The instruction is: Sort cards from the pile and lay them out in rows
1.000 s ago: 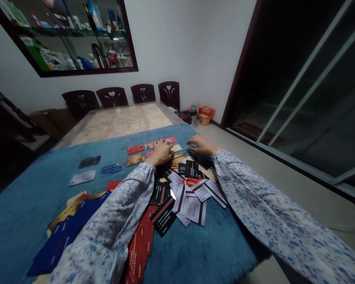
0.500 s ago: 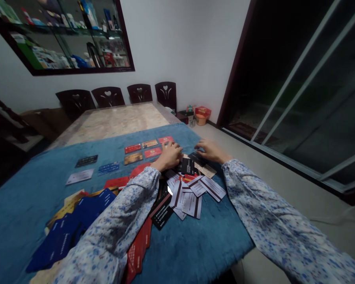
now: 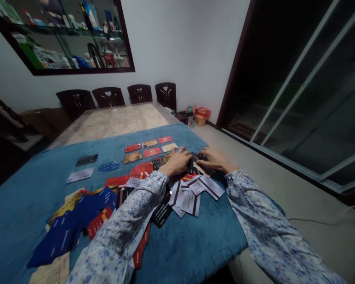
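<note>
My left hand (image 3: 179, 161) lies over the heap of cards, its fingers bent and a little apart, touching black cards (image 3: 191, 167). Close by on the right, my right hand (image 3: 214, 159) rests at the heap's far right edge. Its thumb and forefinger are apart, over a black card beside a beige card (image 3: 206, 170). Nearer to me lie white cards with dark stripes (image 3: 191, 203) and a black card with white print (image 3: 162, 215). A cream card (image 3: 169, 147) lies face up just beyond my left hand. My left forearm covers part of the heap.
Beyond the heap, a red card (image 3: 152, 152), a gold card (image 3: 133, 157) and several others lie in rows on the blue cloth (image 3: 213, 236). Blue cards (image 3: 62, 240) spread at the left, with a blue card (image 3: 108, 167) and a white card (image 3: 80, 175) farther off. Chairs (image 3: 107, 96) line the wall.
My left hand has moved right and nearer to me, uncovering the cream card. My right hand has shifted slightly right and lower. More red cards show beside my left sleeve.
</note>
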A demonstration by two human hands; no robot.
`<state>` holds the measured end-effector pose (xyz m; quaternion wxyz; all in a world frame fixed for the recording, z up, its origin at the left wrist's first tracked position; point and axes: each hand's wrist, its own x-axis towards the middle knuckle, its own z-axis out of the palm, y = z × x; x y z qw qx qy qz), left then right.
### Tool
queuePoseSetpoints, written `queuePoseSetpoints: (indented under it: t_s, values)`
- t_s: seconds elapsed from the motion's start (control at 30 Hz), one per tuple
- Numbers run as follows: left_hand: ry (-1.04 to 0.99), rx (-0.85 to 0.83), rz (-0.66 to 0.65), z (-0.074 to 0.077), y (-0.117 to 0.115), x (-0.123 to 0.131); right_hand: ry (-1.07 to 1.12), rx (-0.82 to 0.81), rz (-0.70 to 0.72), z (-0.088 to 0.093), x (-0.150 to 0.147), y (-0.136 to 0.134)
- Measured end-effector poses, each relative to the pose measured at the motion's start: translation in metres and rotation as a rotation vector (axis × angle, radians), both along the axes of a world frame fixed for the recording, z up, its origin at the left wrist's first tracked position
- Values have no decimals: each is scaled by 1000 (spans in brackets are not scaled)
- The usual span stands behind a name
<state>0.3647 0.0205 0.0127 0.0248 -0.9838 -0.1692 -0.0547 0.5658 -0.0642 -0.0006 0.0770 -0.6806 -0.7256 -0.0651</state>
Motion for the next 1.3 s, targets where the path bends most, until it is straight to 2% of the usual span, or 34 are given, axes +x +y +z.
queuePoseSetpoints:
  t_s: [0.2, 0.53, 0.9, 1.1, 1.3]
  values:
    - [16, -29, -17, -1, -2, -1, 40, -37, 34, -6, 2, -1]
    - [18, -27, -22, -5, 0, -3, 155, 24, 124, -13, -4, 3]
    - [77, 18, -24, 0, 9, -5, 264, 27, 286, -11, -6, 2]
    - [97, 1, -55, 4, 12, -7, 285, -26, 228, -12, 4, 1]
    - [84, -49, -71, 6, 13, -8, 290, -23, 252, -8, 3, -2]
